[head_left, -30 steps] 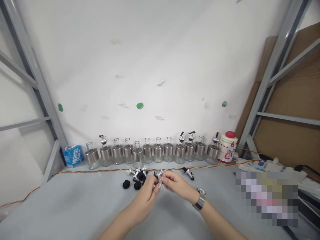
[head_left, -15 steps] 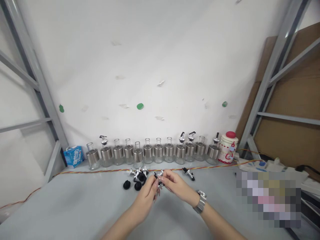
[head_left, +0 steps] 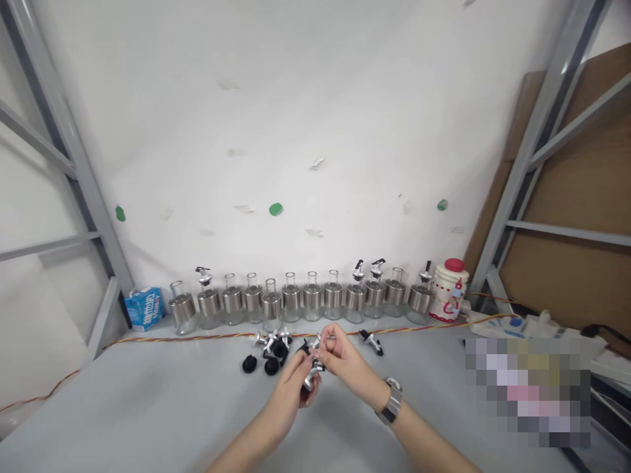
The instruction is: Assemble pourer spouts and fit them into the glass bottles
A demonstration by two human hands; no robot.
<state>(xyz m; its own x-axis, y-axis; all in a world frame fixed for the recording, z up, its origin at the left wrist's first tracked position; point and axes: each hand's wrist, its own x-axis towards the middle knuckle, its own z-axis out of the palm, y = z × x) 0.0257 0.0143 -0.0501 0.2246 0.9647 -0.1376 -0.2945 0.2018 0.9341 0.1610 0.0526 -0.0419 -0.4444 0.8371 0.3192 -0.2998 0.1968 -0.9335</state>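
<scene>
My left hand is closed around a silver and black pour spout, its fingers curled beneath the metal part. My right hand, with a metal watch on the wrist, pinches at the upper end of that same spout. Fingers hide much of the piece. Just left of the hands is a small pile of loose silver pour spouts, with a black rubber stopper in front. One more pour spout lies right of the hands.
Glass bottles with steel sleeves stand in a row along the wall; several carry spouts. A blue carton flanks them left, a red-lidded jar right. A twisted cord crosses the table. Power strips sit at right.
The pour spout has turned and shows more of its metal below the fingers. My left hand has shifted slightly, and my right hand's fingers have lifted a little.
</scene>
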